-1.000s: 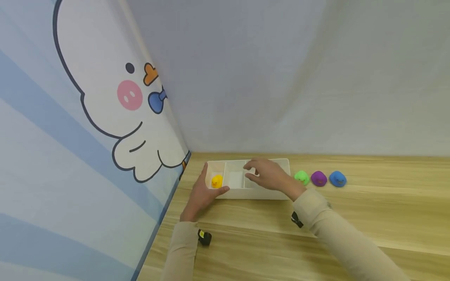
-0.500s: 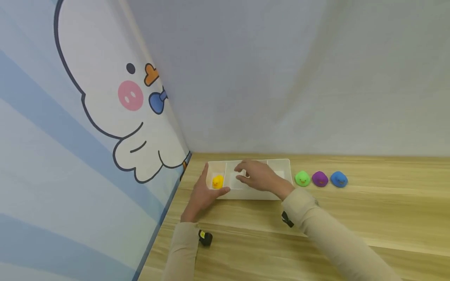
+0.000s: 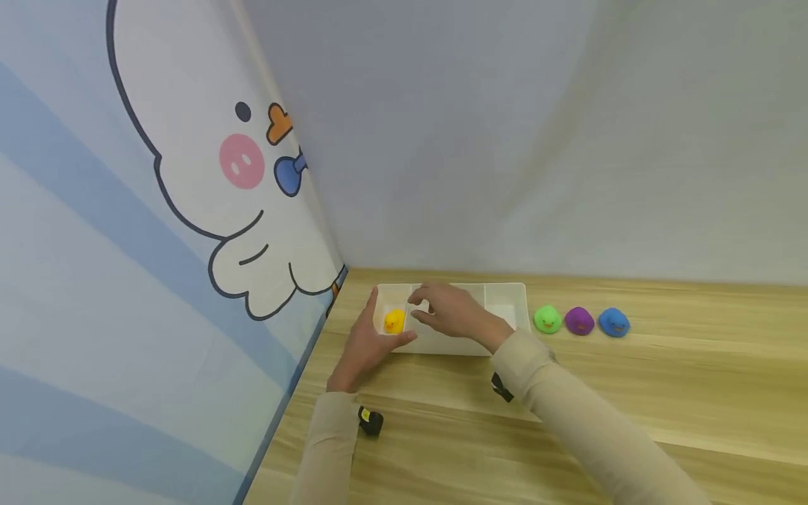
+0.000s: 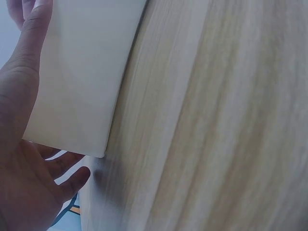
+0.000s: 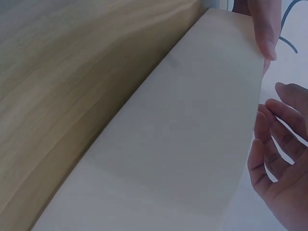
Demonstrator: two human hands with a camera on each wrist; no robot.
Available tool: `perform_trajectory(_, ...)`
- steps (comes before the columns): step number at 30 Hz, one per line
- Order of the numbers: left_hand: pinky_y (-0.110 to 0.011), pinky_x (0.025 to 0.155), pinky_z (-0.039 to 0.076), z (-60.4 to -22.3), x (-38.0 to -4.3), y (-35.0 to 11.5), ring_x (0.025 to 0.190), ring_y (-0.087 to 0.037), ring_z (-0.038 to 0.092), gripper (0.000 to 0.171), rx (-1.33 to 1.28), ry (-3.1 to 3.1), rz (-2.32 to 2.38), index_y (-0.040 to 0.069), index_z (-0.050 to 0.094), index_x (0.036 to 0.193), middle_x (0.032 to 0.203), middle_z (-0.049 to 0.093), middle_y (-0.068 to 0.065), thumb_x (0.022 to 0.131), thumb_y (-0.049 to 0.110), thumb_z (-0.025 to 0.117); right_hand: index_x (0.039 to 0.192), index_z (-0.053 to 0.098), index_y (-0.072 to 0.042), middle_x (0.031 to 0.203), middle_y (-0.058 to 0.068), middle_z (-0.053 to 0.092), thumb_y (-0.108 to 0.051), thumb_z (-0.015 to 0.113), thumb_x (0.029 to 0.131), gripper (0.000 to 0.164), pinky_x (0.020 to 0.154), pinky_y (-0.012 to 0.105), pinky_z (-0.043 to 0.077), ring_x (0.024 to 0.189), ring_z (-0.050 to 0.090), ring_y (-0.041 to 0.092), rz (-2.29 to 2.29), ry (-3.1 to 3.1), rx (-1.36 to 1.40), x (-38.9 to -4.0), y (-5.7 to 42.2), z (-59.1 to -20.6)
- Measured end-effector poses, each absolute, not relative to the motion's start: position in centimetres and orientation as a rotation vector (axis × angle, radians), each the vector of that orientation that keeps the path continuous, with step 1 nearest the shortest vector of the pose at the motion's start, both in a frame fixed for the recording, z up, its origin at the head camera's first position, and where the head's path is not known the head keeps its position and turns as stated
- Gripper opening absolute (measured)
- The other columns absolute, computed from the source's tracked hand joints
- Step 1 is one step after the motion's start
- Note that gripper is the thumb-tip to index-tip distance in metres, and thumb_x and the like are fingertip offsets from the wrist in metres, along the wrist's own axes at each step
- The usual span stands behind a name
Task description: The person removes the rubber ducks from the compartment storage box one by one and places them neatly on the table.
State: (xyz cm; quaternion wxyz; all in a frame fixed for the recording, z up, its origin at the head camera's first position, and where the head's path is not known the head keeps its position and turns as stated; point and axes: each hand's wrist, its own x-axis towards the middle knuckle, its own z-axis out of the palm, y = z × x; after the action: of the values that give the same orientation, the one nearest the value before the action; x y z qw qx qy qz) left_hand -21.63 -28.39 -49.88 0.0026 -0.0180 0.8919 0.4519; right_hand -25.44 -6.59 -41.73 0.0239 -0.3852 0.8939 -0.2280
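In the head view a white divided box (image 3: 454, 345) stands on the table, and a yellow toy duck (image 3: 395, 320) sits in its leftmost compartment. My left hand (image 3: 368, 345) grips the box's left end, with the thumb along the front rim and the fingers round the side. Over the middle of the box hovers my right hand (image 3: 451, 312), its thumb and fingers apart in a loose curve, with nothing between them. The right wrist view has these relaxed fingers (image 5: 284, 130) beside the box rim. A divider is partly hidden under that hand.
Right of the box, a green duck (image 3: 547, 319), a purple duck (image 3: 579, 320) and a blue duck (image 3: 614, 322) stand in a row on the wooden table (image 3: 631, 407). Behind it hangs a pale curtain (image 3: 473, 140); a cartoon-printed cloth (image 3: 208, 196) lines the left side.
My right hand has moved left over the box, from the right part toward the yellow duck's compartment. My left hand keeps its grip. The head view has shifted slightly.
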Motion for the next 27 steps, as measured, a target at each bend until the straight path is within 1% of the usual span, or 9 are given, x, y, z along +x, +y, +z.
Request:
perform_trajectory(5,-0.063,0.123,0.03,-49.4,-21.6,-28.3,0.156,-0.035,0.029,0.126,-0.046,2.804,1.417,0.032,0.005,0.166,0.173,0.02,-0.008,0.073,0.064,0.084,0.128,0.069,-0.009,0.124,0.006,0.071,-0.025,0.066,0.101,0.032,0.081,0.037,0.061,0.092,0.069,0.019,-0.726,2.741,-1.19,-25.8,-7.5,-41.9)
perform_trajectory(11,-0.065,0.123,0.029,-49.2,-21.1,-28.2,0.156,-0.038,0.028,0.125,-0.038,2.794,1.412,0.027,0.004,0.166,0.172,0.02,-0.011,0.075,0.06,0.084,0.129,0.068,-0.008,0.123,0.006,0.072,-0.025,0.065,0.101,0.033,0.085,0.04,0.061,0.098,0.07,0.021,-0.725,2.702,-1.172,-25.8,-8.4,-42.2)
perform_trajectory(17,-0.064,0.124,0.029,-49.2,-21.1,-28.3,0.157,-0.038,0.026,0.126,-0.037,2.782,1.435,0.029,0.004,0.166,0.172,0.018,-0.011,0.075,0.061,0.084,0.129,0.068,-0.008,0.123,0.006,0.073,-0.024,0.065,0.101,0.032,0.092,0.042,0.06,0.107,0.07,0.024,-0.709,2.701,-1.167,-25.8,-8.9,-42.2)
perform_trajectory(23,-0.063,0.124,0.028,-49.3,-21.1,-28.4,0.158,-0.036,0.025,0.126,-0.043,2.777,1.431,0.033,0.003,0.165,0.173,0.018,-0.008,0.073,0.064,0.084,0.128,0.068,-0.005,0.123,0.009,0.073,-0.021,0.066,0.1,0.032,0.092,0.044,0.059,0.108,0.07,0.027,-0.733,2.67,-1.184,-25.9,-9.6,-42.2)
perform_trajectory(27,-0.062,0.125,0.028,-49.3,-21.2,-28.4,0.158,-0.035,0.024,0.125,-0.016,2.785,1.43,0.032,0.004,0.165,0.173,0.017,-0.007,0.074,0.063,0.084,0.127,0.069,-0.006,0.124,0.008,0.073,-0.021,0.066,0.1,0.031,0.093,0.044,0.059,0.11,0.07,0.028,-0.738,2.655,-1.161,-26.2,-10.1,-42.5)
